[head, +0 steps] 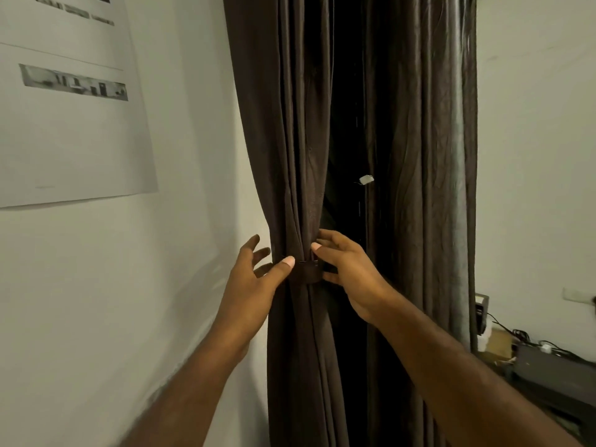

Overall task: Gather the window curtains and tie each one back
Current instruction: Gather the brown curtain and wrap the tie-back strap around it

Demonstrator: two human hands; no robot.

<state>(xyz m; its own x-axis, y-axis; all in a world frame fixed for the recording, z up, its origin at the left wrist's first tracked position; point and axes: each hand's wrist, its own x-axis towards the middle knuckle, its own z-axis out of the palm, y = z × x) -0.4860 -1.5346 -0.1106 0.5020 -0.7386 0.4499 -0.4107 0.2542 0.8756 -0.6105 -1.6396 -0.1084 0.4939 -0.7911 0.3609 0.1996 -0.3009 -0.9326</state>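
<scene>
Two dark brown curtains hang side by side. The left curtain [287,156] is bunched into a narrow waist, with a dark brown tieback band [309,271] wrapped around it. My left hand [254,279] sits at the band's left side, thumb pressing on the band and fingers spread toward the wall. My right hand [348,269] rests on the band's right side, fingers curled around the bunched fabric. The right curtain [422,188] hangs straight and loose. Between them is a dark gap with a small white tag [366,179].
A white wall [193,221] on the left carries a large paper poster [71,108]. At the lower right, a dark box [548,366] with cables and a small device [481,312] stand close to the right curtain, below a wall socket [577,296].
</scene>
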